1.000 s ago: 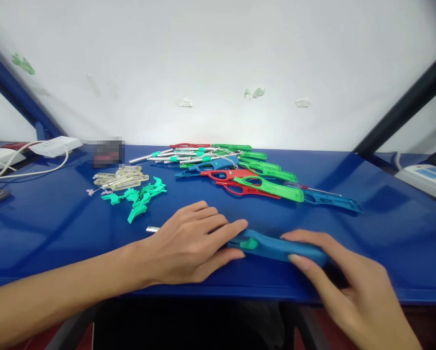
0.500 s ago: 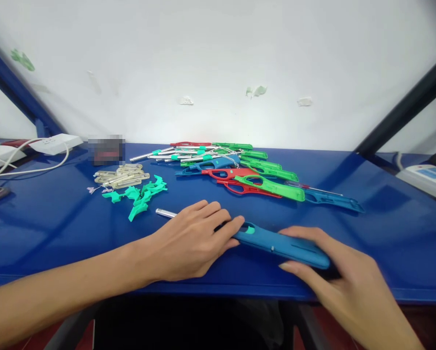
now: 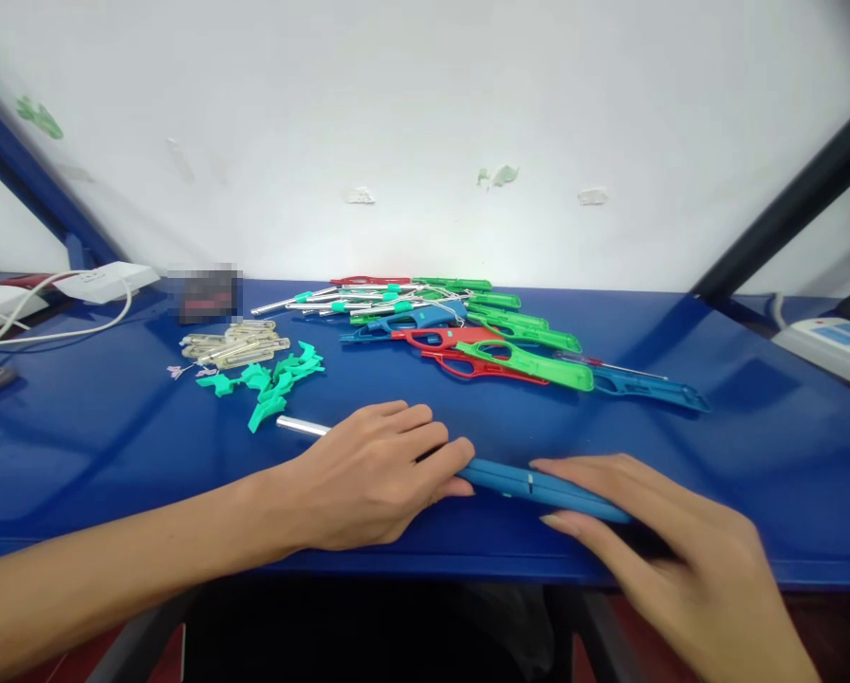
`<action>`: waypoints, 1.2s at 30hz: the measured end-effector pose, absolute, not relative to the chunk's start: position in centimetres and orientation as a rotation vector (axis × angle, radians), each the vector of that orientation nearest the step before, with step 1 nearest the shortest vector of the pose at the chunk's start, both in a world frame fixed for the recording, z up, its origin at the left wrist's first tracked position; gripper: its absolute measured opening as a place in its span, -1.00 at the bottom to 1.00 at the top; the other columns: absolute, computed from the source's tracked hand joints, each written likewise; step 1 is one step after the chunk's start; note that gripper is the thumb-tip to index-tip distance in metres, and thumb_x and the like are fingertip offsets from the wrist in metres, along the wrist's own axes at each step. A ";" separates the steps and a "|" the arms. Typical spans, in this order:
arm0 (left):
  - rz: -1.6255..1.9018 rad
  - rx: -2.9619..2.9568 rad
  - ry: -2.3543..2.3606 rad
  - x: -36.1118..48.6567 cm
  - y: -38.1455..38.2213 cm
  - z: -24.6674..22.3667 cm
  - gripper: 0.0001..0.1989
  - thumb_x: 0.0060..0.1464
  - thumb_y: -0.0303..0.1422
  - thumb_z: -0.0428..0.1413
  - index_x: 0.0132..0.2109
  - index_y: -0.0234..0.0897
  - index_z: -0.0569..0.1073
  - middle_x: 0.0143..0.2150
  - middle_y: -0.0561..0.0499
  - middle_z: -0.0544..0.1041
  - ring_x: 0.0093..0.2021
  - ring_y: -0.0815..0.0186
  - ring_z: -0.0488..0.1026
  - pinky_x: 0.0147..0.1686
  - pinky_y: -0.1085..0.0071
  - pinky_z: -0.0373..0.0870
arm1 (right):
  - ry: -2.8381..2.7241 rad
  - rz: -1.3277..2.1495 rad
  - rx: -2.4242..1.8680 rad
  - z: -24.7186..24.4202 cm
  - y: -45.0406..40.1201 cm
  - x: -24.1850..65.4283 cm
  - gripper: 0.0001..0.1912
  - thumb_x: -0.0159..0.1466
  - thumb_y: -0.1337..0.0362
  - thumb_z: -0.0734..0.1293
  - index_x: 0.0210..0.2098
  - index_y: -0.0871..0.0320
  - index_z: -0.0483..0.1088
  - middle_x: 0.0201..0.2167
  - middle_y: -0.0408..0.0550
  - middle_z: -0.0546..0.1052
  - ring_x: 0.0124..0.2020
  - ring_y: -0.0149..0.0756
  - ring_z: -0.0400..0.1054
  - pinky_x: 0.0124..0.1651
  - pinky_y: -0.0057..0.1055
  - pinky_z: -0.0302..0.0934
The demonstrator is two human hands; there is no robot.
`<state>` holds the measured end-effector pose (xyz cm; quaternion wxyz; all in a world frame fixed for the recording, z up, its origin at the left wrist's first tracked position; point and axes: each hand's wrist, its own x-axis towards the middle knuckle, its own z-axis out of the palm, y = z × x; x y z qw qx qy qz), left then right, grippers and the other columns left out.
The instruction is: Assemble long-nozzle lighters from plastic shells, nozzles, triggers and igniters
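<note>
The left hand [image 3: 382, 479] is clamped around the front of a blue lighter [image 3: 503, 479], its fingers wrapped over the top and its thumb underneath. A silvery metal tube [image 3: 303, 427] pokes out past the knuckles of that hand, on its far left side. The right hand [image 3: 710, 560] is closed on the rear end of the same lighter, fingers along the far side and thumb along the near side. The lighter lies between the two hands, just above the near edge of the blue surface [image 3: 147, 455], with its narrow seam side facing up.

Beyond the left hand and to its left sits a loose heap of green plastic pieces [image 3: 267, 412], the closest one near the tip of the tube. Behind that heap, farther from the hand, are pale translucent parts [image 3: 244, 353]. Straight ahead of both hands lie a red handle shell [image 3: 517, 375], a green handle shell [image 3: 563, 370] and more of the like, with metal tubes [image 3: 272, 307] bearing green bits behind them. Ahead of the right hand, a screwdriver [image 3: 631, 371] lies by a blue handle shell [image 3: 653, 391].
</note>
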<state>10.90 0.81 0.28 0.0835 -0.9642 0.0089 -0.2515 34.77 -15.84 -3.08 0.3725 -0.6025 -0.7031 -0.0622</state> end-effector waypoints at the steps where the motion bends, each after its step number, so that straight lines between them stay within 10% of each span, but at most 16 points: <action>1: -0.760 -2.875 0.031 10.9 0.8 0.3 -0.70 0.54 -0.33 -0.04 0.00 -0.42 0.53 -0.31 0.00 0.55 -0.36 0.20 0.37 -0.31 0.25 0.39 | -1.808 -0.165 -1.539 -3.1 -15.9 34.8 -0.79 0.49 0.08 0.39 0.10 -0.15 0.52 -0.06 -0.34 0.72 -0.09 -0.44 0.62 0.08 -0.56 0.40; 36: -1.024 -2.784 0.137 10.7 0.1 0.7 -0.80 0.48 -0.46 0.02 0.05 -0.47 0.51 -0.27 -0.08 0.69 -0.42 0.33 0.59 -0.50 0.42 0.45 | -1.682 -0.204 -1.427 -2.3 -15.6 31.6 -0.85 0.40 0.26 0.46 -0.04 -0.07 0.61 -0.15 -0.30 0.78 -0.25 -0.38 0.71 -0.05 -0.63 0.53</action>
